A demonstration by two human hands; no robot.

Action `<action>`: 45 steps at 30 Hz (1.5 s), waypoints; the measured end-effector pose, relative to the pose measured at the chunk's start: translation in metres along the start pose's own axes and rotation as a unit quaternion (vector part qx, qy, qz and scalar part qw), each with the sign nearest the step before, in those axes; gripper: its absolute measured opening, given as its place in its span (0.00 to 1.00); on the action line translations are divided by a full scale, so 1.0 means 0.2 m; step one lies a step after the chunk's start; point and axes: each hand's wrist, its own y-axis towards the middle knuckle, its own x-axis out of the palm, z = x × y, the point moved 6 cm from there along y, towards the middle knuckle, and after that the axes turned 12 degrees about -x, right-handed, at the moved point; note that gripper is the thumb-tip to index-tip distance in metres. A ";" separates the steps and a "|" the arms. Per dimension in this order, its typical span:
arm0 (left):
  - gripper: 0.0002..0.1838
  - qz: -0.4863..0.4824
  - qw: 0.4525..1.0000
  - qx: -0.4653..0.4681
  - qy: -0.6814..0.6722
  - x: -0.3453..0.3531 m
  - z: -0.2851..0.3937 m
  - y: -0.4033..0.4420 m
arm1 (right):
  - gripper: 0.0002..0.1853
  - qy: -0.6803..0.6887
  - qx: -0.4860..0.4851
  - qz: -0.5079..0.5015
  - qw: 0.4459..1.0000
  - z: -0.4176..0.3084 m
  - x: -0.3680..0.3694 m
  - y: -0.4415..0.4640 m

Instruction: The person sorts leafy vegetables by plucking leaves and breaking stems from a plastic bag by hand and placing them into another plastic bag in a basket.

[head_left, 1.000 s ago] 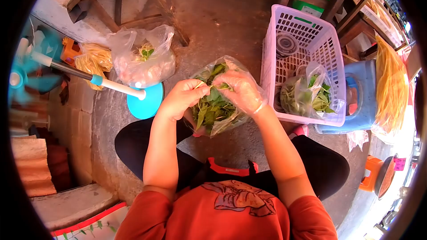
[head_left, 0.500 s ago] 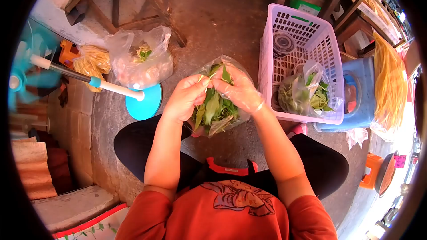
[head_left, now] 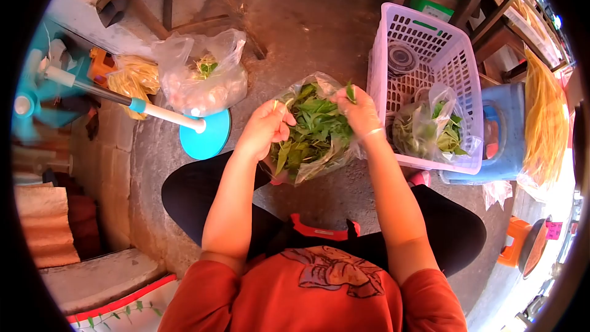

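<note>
Between my hands is a clear plastic bag (head_left: pixel 311 173) with its mouth open, filled with loose green leaves (head_left: pixel 319 120). My left hand (head_left: pixel 265 128) is at the bag's left rim, fingers curled and pinched on a small pale stem (head_left: pixel 275 105). On the other side, my right hand (head_left: pixel 362 112) pinches a green leaf (head_left: pixel 351 92) that sticks up past the fingertips. The right palm is turned from the camera, and a thin band circles that wrist.
To the right stands a pale purple crate (head_left: pixel 430 161) with a bag of greens (head_left: pixel 430 126) inside, beside a blue plastic stool (head_left: pixel 507 129). At left are a plastic bag (head_left: pixel 200 86), a turquoise fan (head_left: pixel 37 104) and its round base (head_left: pixel 209 138). Wooden legs (head_left: pixel 243 18) stand behind.
My hands were together over the bag and have drawn apart, the right moving rightward with a leaf. More of the leaves in the bag now shows. The view has shifted slightly.
</note>
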 end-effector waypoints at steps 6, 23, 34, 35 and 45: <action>0.08 0.284 0.929 -0.149 0.186 -0.43 -0.60 0.30 | 0.01 0.024 0.057 -0.028 0.998 0.02 0.05 -0.03; 0.09 0.147 0.962 0.071 0.217 -0.10 -0.19 0.17 | 0.08 -0.185 -0.183 -0.121 0.958 -0.18 0.13 -0.04; 0.07 0.266 0.806 0.139 0.511 0.08 0.09 -0.08 | 0.22 -0.314 -0.414 -0.183 0.835 -0.62 0.24 -0.14; 0.07 0.261 0.798 0.139 0.525 0.09 0.09 -0.08 | 0.22 -0.360 -0.413 -0.202 0.811 -0.63 0.25 -0.14; 0.05 0.119 0.911 0.146 0.366 0.11 0.07 -0.04 | 0.15 -0.433 -0.279 -0.135 0.847 -0.44 0.21 -0.13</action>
